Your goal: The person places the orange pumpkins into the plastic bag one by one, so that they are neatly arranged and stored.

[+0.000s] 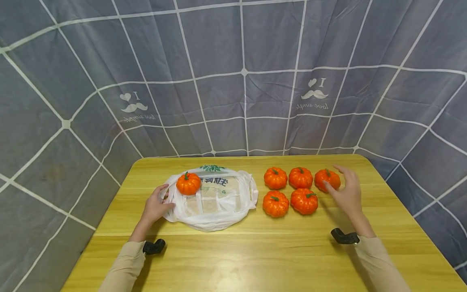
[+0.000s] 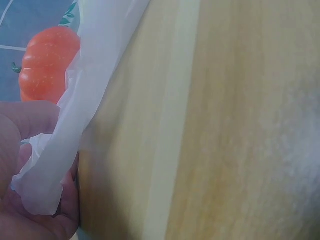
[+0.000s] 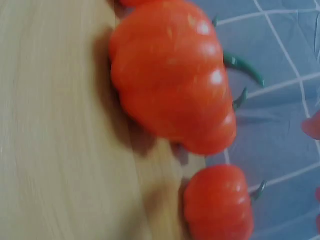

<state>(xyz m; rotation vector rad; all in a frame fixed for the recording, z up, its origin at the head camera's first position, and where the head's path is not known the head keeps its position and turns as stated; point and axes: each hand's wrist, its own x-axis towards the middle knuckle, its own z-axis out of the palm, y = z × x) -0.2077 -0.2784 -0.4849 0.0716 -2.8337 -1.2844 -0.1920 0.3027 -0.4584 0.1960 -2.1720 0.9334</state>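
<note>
My left hand (image 1: 156,206) is at the left end of a white plastic bag (image 1: 208,223), and the left wrist view shows its thumb and curled fingers around the bag's loose edge (image 2: 47,187). On the bag's left part sits a small orange pumpkin (image 1: 188,184) with a green stem. Over at the right, my right hand (image 1: 348,194) has its thumb and fingers spread about the rightmost pumpkin (image 1: 326,180). In the right wrist view, fingertips (image 3: 312,126) show at the edge, apart from the pumpkins. Whether they touch the rightmost one, I cannot tell.
Several more orange pumpkins stand in two rows right of the bag, among them a back-left one (image 1: 275,178) and a front-right one (image 1: 304,201). All rest on a wooden table (image 1: 233,259). A grey curtain (image 1: 219,97) with white lines hangs behind and beside it.
</note>
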